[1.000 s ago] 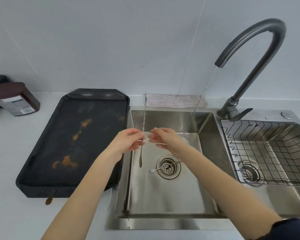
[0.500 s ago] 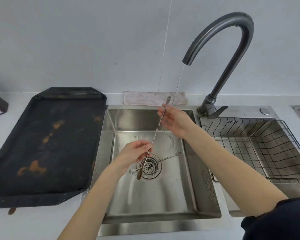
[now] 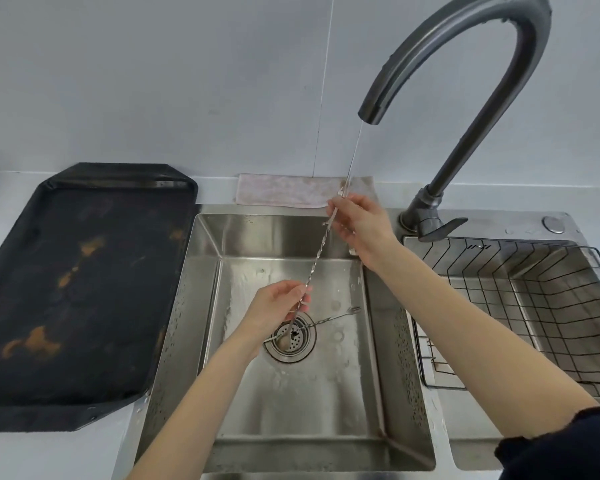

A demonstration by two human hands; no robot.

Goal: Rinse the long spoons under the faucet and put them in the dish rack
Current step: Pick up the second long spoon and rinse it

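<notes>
A long twisted metal spoon slants over the sink, held at both ends. My right hand pinches its upper end, right where a thin stream from the dark curved faucet falls. My left hand grips its lower part just above the drain. A second long spoon lies flat on the sink floor across the drain, its forked end pointing right. The black wire dish rack sits in the right basin, with nothing in it that I can see.
A large black tray with orange stains lies on the counter left of the sink. A pink cloth is folded behind the sink by the wall. The faucet lever stands between sink and rack.
The spoon went from hanging upright in my left hand to slanting between both hands, its top end brought under the stream. My view moved closer and to the right.
</notes>
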